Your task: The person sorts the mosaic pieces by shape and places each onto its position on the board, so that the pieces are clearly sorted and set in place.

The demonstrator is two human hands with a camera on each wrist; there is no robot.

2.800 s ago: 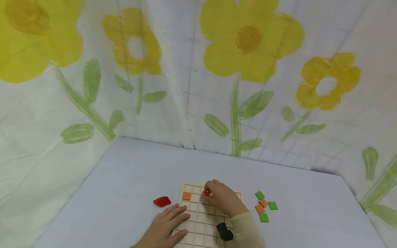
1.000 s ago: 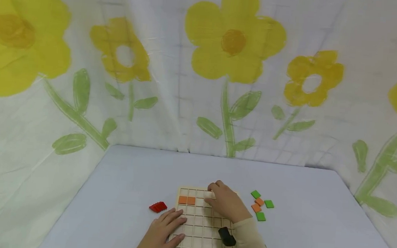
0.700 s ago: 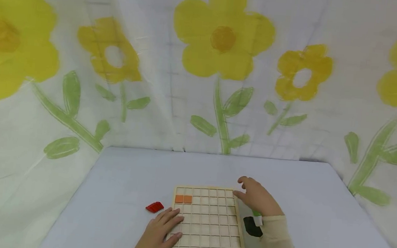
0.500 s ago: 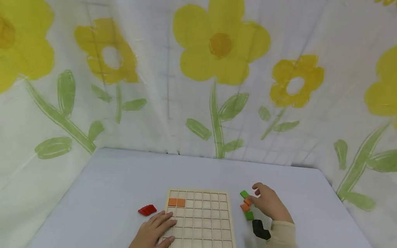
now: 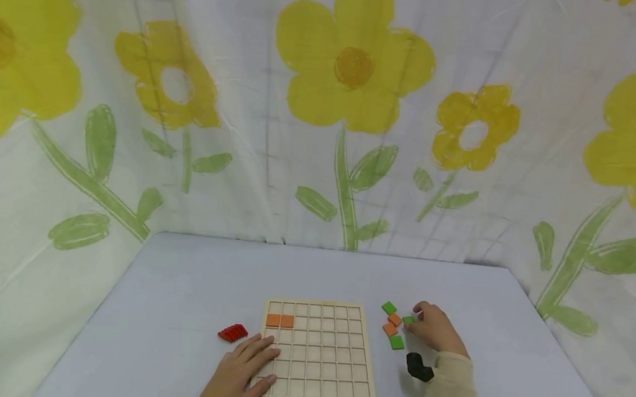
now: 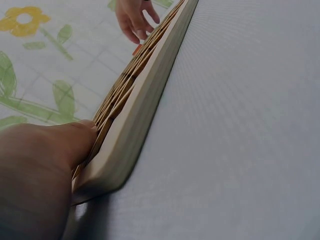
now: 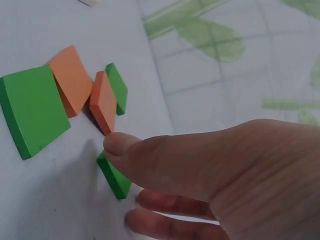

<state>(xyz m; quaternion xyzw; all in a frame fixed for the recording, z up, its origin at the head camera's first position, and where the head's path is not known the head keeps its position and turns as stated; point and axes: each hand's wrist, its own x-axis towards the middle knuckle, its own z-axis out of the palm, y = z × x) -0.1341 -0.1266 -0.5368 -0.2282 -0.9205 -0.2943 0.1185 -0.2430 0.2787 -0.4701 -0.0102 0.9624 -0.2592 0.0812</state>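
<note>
My left hand (image 5: 238, 373) rests with spread fingers on the left edge of a wooden grid board (image 5: 319, 354); its thumb lies over the board's rim in the left wrist view. Two orange square tiles (image 5: 280, 321) sit side by side in the second row, at the left. Right of the board, my right hand (image 5: 438, 329) hovers at a green tile (image 7: 116, 177), which shows between thumb and fingers in the right wrist view, the fingertips apart from each other. Close by lie two loose orange tiles (image 7: 71, 82) and two more green tiles (image 7: 34, 107).
A row of overlapping red tiles (image 5: 232, 333) lies left of the board. A black device (image 5: 419, 367) is at my right wrist. The pale table (image 5: 222, 272) ends at a flower-printed curtain (image 5: 243, 155) behind.
My right hand has left the second orange tile in the grid beside the first and moved right to the loose tiles. The left hand has stayed on the board. The head view has shifted.
</note>
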